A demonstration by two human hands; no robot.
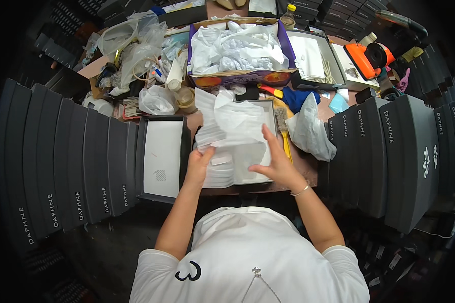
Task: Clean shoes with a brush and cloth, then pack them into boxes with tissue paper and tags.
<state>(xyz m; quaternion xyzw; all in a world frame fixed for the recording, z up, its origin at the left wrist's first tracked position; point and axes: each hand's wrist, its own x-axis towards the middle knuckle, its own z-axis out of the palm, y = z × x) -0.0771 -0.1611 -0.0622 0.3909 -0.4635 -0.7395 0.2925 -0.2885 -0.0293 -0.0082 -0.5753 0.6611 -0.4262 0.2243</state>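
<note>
White tissue paper (237, 118) stands up in loose, creased layers at the middle of the table. Its left edge is pinched between the thumb and fingers of my left hand (198, 164). Behind and under the paper lies an open shoe box with a pale inside (249, 160), partly covered. My right hand (282, 165) is over the box's right side, thumb and fingers spread wide, with nothing held. To the left of my left hand rests a dark box lid or tray with a white inside (162, 146).
Stacks of dark shoe boxes (65, 161) flank me, more (371, 146) at right. Beyond the work stands a purple carton (242, 78) of crumpled paper. A yellow-handled brush (284, 134), white plastic bag (312, 129), glass jar (186, 98) and orange tape dispenser (361, 60) lie around.
</note>
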